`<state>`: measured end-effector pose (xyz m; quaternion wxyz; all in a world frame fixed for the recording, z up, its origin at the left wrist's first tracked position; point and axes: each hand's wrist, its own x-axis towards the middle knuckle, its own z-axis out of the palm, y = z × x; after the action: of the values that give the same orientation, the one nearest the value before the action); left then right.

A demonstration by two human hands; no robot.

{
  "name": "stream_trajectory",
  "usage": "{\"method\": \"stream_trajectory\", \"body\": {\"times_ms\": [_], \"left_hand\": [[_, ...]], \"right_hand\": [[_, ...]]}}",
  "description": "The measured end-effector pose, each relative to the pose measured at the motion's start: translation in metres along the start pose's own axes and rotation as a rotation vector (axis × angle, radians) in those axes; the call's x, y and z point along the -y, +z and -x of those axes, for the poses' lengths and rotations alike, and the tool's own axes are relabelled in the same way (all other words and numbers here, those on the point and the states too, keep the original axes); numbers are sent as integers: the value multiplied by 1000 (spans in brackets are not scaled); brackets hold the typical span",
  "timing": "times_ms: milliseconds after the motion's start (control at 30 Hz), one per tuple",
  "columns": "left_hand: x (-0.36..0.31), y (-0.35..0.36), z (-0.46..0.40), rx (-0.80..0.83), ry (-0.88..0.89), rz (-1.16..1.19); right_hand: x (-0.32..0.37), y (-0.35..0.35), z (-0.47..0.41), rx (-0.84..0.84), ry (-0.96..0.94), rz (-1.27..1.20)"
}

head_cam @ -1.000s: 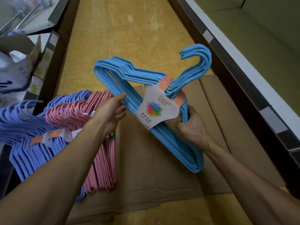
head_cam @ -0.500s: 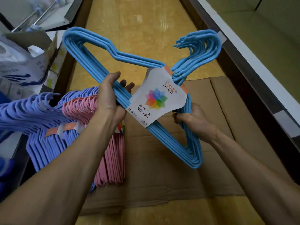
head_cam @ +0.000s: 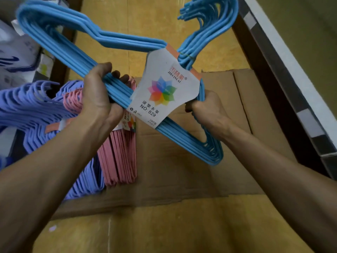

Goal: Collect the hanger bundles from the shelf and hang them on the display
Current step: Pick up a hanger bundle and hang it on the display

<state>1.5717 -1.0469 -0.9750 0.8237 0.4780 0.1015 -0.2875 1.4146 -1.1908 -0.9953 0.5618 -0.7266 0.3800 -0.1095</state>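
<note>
Both hands, left (head_cam: 98, 99) and right (head_cam: 209, 110), still grip the blue hanger bundle (head_cam: 116, 92); raised higher

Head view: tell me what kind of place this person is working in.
Probably a shop aisle, during restocking. The blue hanger bundle carries a retail label, more bundles in purple and pink lie beside it, flattened cardboard covers the floor, and a shelf edge runs along the right.
</note>
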Motion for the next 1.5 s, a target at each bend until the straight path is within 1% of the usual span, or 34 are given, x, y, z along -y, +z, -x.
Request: {"method": "stream_trajectory", "body": {"times_ms": [133,267,367,500,600,733,867,1000,1067,1200,1400,1500], "left_hand": [[-37,12,38,-30,-40,-16],[-104,50,94,-51,-32,-6],[-171,94,140,-66,-6,-17],[-272,165,194,-26,10,42],[-351,222,238,-28,22,60],[-452,291,299,-23,54,58],[-532,337,347,38,71,93],[-595,369,398,90,84,125],[-620,381,419,133,82,144],[-654,398,454,222,108,182],[-669,403,485,268,121,205],[-676,406,503,258,138,228]], "right_hand": [[43,-13,28,20,22,20],[122,-43,68,3,14,30],[204,-72,98,-6,-4,45],[328,-121,132,36,-64,86],[421,-156,155,35,-96,68],[538,-196,187,28,-96,29],[632,-224,222,11,-168,23],[709,-249,262,-16,-227,13],[741,-260,279,-34,-252,25],[786,-274,313,-94,-297,5],[807,-282,339,-102,-312,14],[813,-287,348,-67,-344,-11]]}}
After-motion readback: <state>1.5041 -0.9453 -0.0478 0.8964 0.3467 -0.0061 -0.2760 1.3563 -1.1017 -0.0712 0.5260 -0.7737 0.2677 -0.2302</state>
